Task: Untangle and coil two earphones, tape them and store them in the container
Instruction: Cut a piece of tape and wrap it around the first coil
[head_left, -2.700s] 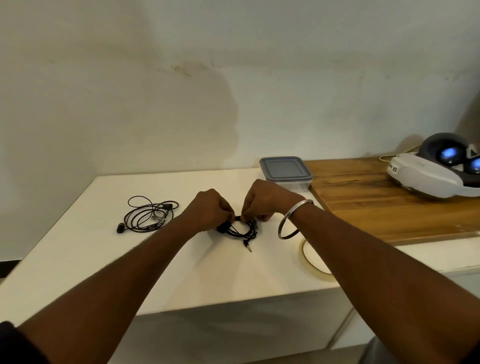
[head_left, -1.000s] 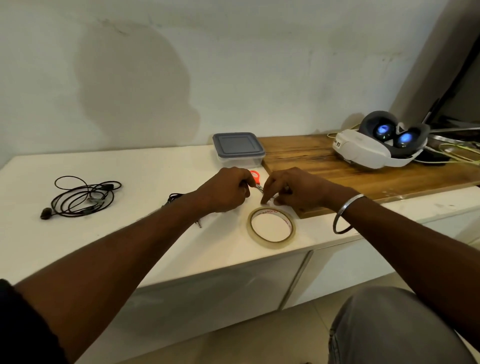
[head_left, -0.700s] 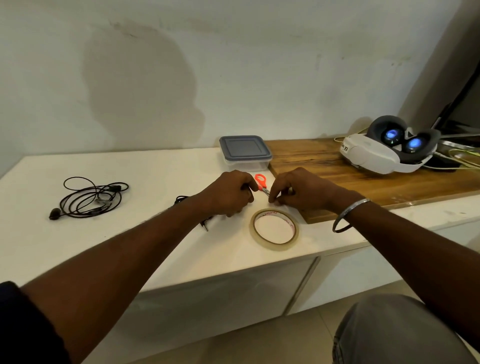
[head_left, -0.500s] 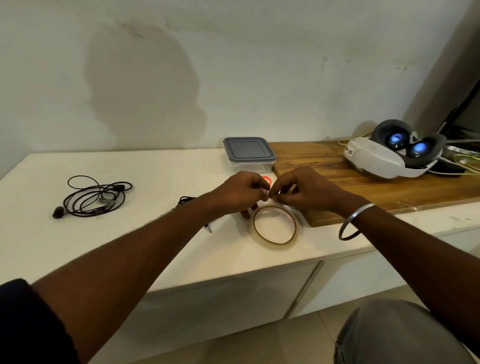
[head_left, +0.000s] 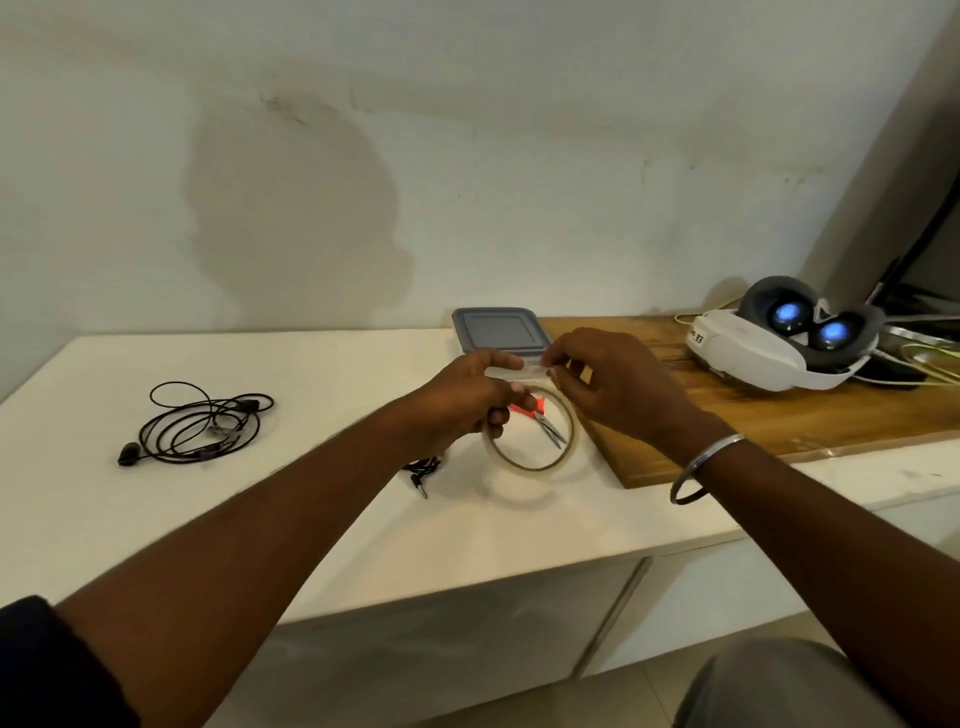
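- The left hand holds the tape roll lifted above the counter at frame centre, fingers closed on its left rim.
- The right hand pinches the loose tape strip, stretched between both hands.
- Red-handled scissors show through the roll's ring.
- One coiled earphone lies at left; another earphone peeks from under the left forearm.
- The lidded container sits just behind the hands.
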